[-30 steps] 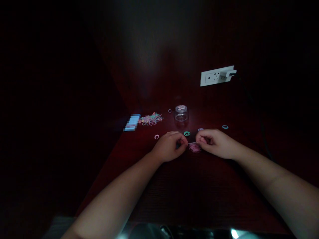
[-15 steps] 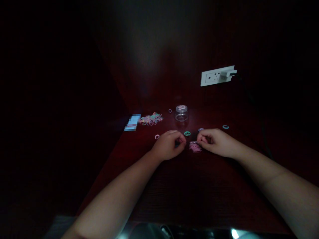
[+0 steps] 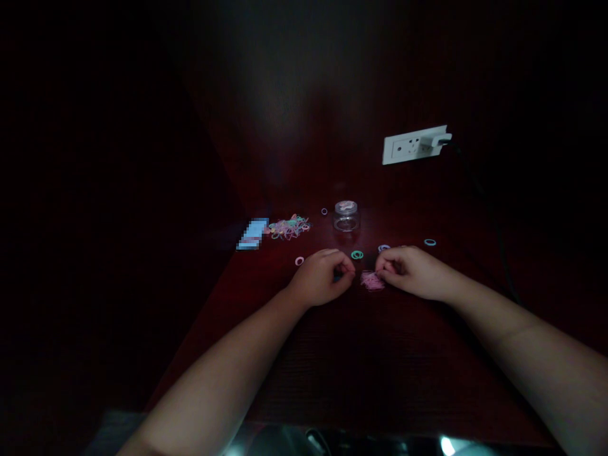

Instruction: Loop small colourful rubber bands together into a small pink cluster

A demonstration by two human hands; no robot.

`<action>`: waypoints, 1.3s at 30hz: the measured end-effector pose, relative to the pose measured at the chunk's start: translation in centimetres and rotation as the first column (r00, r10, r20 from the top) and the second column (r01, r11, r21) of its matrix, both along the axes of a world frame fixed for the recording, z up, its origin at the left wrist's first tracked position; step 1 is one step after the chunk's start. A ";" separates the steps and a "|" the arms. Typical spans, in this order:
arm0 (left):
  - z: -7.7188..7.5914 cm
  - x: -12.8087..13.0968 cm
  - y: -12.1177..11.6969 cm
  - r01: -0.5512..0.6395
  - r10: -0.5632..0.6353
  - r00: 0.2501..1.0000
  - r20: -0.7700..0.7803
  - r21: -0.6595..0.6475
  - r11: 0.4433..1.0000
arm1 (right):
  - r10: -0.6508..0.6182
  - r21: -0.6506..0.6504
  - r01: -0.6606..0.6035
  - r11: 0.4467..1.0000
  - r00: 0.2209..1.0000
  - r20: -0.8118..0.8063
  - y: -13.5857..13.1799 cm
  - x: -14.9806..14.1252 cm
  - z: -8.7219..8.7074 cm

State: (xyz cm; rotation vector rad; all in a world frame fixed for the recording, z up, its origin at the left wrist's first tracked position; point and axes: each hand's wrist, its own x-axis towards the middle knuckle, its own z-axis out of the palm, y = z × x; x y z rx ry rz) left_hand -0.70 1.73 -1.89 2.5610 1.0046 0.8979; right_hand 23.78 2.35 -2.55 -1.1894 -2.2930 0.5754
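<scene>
Between the two hands, toward the middle of the dark red counter (image 3: 380, 354), I see a small heap of pink bands (image 3: 372, 281). At its left my left hand (image 3: 318, 278) is curled, thumb and index fingers (image 3: 349, 271) pressed together, just apart from the heap; something small and blue shows inside the curl. At its right my right hand (image 3: 412, 272) has its fingers pressed together at the heap's edge. Whether either pinches a thin band, I cannot tell from here.

Beyond the heap I have green bands (image 3: 357, 255), with purple bands (image 3: 384, 248) just past the right hand and a blue band (image 3: 430, 242) farther right. A pale pink band (image 3: 299, 261) lies just left of the left hand. Farther off, the clear jar (image 3: 346, 218) stands upright with its lid on, a small ring (image 3: 323, 211) to its left. Far left I make out a mixed pile of bands (image 3: 289, 227) beside a pixelated bright rectangle (image 3: 253, 234). On the wall, at right, is a white socket (image 3: 411, 145) holding a plug.
</scene>
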 end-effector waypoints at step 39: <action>0.1 -0.1 -0.1 0.015 -0.015 1.000 0.000 0.008 1.000 | -0.059 -0.005 0.059 0.998 0.998 -0.018 0.2 0.0 -0.2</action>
